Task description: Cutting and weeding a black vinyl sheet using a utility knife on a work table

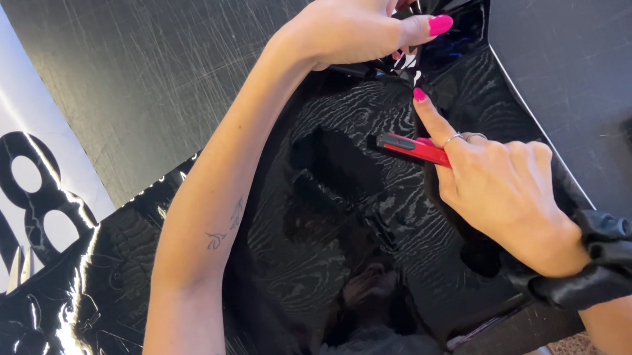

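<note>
— Vinyl sheet, glossy black and wrinkled, covers the dark scratched table; no containers in sight.

— And the hands?

— Left hand pinches the sheet's cut strips at the far edge. Right hand is clamped on a red knife, forefinger pressing the vinyl. White lettered sheet lies left
</note>
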